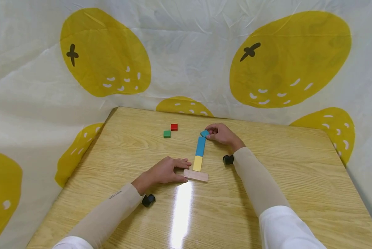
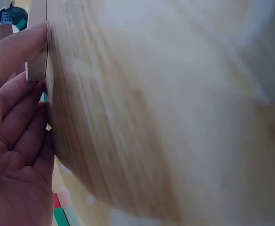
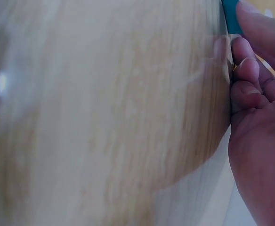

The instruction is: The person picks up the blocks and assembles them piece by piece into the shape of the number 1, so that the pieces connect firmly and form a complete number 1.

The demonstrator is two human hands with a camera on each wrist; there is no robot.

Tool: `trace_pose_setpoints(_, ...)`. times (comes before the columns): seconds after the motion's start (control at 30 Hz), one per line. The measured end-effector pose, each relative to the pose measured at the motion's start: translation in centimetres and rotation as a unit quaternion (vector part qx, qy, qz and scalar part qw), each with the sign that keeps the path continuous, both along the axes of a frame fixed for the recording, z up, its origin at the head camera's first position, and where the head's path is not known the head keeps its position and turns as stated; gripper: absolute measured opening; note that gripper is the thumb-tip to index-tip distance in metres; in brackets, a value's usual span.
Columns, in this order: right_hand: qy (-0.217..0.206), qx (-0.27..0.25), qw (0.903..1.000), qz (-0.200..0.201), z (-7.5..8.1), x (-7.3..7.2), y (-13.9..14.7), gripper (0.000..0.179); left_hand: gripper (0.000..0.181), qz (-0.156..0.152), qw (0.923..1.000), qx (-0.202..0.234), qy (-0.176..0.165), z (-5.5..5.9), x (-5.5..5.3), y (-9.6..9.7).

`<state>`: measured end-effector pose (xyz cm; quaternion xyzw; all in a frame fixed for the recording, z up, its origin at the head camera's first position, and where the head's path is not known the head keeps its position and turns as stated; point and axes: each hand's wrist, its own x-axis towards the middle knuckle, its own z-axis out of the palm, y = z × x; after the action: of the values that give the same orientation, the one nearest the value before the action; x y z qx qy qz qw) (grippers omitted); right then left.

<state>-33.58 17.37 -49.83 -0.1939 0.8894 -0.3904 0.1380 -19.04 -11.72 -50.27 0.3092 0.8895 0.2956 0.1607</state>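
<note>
My right hand (image 1: 221,134) pinches a small blue square block (image 1: 204,133) between thumb and fingers. It sits at a slant just beyond a long blue block (image 1: 200,146) in the head view. A yellow block (image 1: 197,163) continues that line toward me. Across its near end lies a plain wooden block (image 1: 195,175), forming a T-like row. My left hand (image 1: 165,170) grips the left end of this wooden block, thumb on the near side and fingers on the far side. In the left wrist view, the thumb (image 2: 27,44) presses against the wooden block's side.
Farther back and left on the wood-grain table (image 1: 127,138) lie a red block (image 1: 174,127) and a green block (image 1: 167,134), corner to corner. A white cloth (image 1: 186,62) with yellow fruit shapes hangs behind the table's back edge.
</note>
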Motion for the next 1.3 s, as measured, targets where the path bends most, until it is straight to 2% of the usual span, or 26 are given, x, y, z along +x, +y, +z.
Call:
trace_pose_setpoints(0.57,0.001,0.01,0.9999,0.003,0.0,0.0,0.1,0.039,0.062,-0.012,0.9999,0.008,-0.005,0.3,0.0,-0.2)
trace_pose_setpoints(0.77,0.002,0.005,1.0,0.005,-0.1,-0.1,0.0,0.038,0.064,-0.011,0.9992,0.015,-0.036,0.6,-0.4,-0.6)
trace_pose_setpoints(0.9,0.0,0.002,1.0,0.005,-0.1,-0.1,0.0,0.038,0.067,0.001,0.9975,0.033,-0.062,0.9,-0.7,-0.9)
trace_pose_setpoints(1.0,0.0,0.001,1.0,0.008,-0.1,0.0,0.1,0.039,0.069,0.018,0.9965,0.045,-0.068,1.1,-1.1,-1.3)
trace_pose_setpoints(1.3,-0.008,0.0,1.0,0.004,-0.2,-0.3,0.1,0.038,0.073,0.064,0.9954,0.053,-0.047,1.8,-2.2,-3.1)
